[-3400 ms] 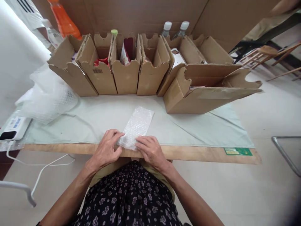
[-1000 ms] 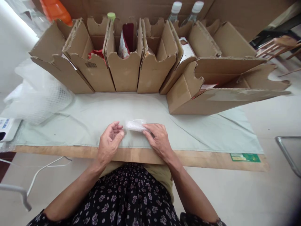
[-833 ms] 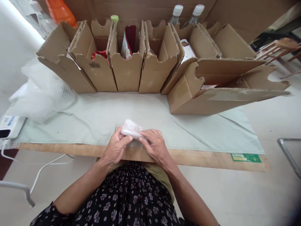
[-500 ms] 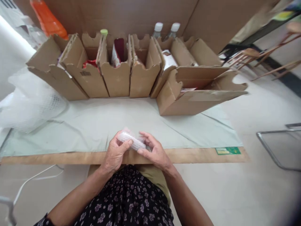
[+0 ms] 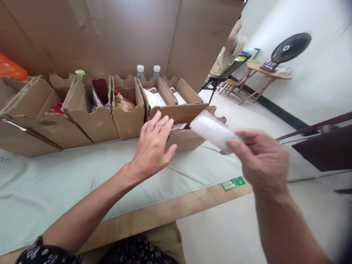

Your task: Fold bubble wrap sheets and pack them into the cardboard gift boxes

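Note:
My right hand (image 5: 262, 157) pinches one end of a bubble-wrapped bundle (image 5: 213, 128), its free end pointing left over the nearest cardboard box (image 5: 187, 141). What the wrap encloses cannot be made out. My left hand (image 5: 155, 145) is open, fingers stretched forward at the left end of that same box; whether it touches the cardboard I cannot tell. Inside this sideways-standing box, a pale printed packet (image 5: 179, 127) shows in part. Behind it, white printed packs (image 5: 154, 97) stand in another cardboard box.
Further cardboard boxes (image 5: 90, 126) stand in a row, one with a packet of brown food (image 5: 125, 104). Two white-capped bottles (image 5: 156, 70) rise behind. A cardboard panel (image 5: 123, 36) backs the table (image 5: 110, 187). Beyond are a fan (image 5: 288, 47) and a seated person (image 5: 231, 47).
My hands have parted. The right hand has carried the bubble-wrapped bundle forward and right; the left has let go and reached to the box. My view has turned right.

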Motion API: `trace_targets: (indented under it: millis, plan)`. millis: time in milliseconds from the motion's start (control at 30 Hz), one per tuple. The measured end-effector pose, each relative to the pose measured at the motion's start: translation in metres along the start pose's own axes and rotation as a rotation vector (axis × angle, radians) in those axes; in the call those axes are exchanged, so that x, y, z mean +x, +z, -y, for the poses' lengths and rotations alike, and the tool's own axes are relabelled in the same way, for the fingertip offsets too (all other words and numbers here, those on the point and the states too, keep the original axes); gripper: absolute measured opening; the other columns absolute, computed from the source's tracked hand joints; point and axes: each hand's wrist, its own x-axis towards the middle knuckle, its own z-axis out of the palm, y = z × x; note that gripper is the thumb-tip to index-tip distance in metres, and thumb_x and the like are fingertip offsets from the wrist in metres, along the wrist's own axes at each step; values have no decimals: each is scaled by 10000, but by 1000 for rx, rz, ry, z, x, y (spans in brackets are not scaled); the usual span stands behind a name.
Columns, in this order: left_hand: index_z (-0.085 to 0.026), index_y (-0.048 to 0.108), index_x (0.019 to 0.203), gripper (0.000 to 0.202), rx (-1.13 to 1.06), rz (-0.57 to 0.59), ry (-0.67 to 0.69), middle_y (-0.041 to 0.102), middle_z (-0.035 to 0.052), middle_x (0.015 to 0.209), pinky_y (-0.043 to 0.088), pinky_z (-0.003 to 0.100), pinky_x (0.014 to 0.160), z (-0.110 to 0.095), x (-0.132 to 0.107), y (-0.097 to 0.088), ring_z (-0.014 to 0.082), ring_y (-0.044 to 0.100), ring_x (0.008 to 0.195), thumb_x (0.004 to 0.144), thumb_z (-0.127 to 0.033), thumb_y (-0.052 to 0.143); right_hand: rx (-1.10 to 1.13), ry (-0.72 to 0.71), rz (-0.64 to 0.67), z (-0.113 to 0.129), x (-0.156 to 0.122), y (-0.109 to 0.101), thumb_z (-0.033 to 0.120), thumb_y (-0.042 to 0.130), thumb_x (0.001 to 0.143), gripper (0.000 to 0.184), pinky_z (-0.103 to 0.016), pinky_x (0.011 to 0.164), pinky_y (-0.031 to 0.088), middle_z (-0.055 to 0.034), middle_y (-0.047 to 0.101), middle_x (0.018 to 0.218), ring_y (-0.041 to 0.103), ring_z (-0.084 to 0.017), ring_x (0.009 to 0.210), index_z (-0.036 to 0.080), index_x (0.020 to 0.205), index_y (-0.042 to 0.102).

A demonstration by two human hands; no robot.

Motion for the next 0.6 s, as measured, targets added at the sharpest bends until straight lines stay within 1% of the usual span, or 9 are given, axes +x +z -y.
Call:
trace_targets:
  millis: [67,100,133,200,267,333,433,500,600]
  plan:
    - [-173,708,1138,261,58,66,34,624,173,1479,347,678,1211,-2,16,16,394,487,1479,886,-143,645,-208,-111,-36,-3,35,-18,399,827,842,255,-274,600,523,-22,753,810,656,-132,637,204,995,770]
    - [-181,725,1040,189,73,82,55,626,173,1475,342,696,1207,-4,18,21,391,512,1457,889,-117,631,-328,-154,-7,-5,50,-27,412,811,851,259,-272,603,498,-19,744,804,635,-124,637,208,1007,774]
    - [-189,729,978,167,80,87,73,612,172,1491,334,710,1207,-5,17,25,388,517,1452,888,-96,623,-450,-189,58,-7,64,-34,430,785,868,259,-271,598,471,-10,729,782,607,-116,623,218,1016,778]
    - [-207,727,949,181,69,71,88,548,164,1561,337,732,1197,-8,10,29,396,483,1476,871,-72,635,-664,-260,256,-10,87,-46,460,716,912,244,-273,570,414,9,695,722,545,-105,574,252,1020,782]
    - [-225,720,953,213,32,51,74,465,137,1636,366,736,1178,-9,3,30,402,438,1506,849,-55,643,-845,-355,441,-11,104,-48,443,662,944,204,-279,554,369,11,694,716,526,-111,559,287,1005,778]
    - [-227,714,954,231,-13,31,65,401,119,1681,401,720,1164,-8,-1,31,404,417,1517,843,-42,631,-1039,-460,543,-14,117,-37,356,647,943,141,-290,564,329,0,713,757,548,-130,588,288,968,768]
    - [-212,711,932,208,-53,6,81,381,135,1690,437,680,1162,-7,-1,34,401,424,1513,854,-40,622,-1280,-539,641,-27,131,-4,236,649,910,95,-300,609,326,-21,722,776,601,-156,641,230,874,736]
    - [-215,713,926,194,-60,1,79,386,134,1689,444,672,1161,-6,0,35,396,436,1506,868,-51,627,-1306,-560,709,-43,136,22,217,656,908,102,-301,647,365,-35,731,772,639,-169,683,203,839,729]
    - [-233,718,939,217,-68,3,65,386,103,1697,447,681,1153,-7,1,35,386,443,1505,873,-49,623,-1231,-547,833,-74,139,52,181,673,887,106,-317,668,419,-75,755,772,684,-207,729,191,812,748]
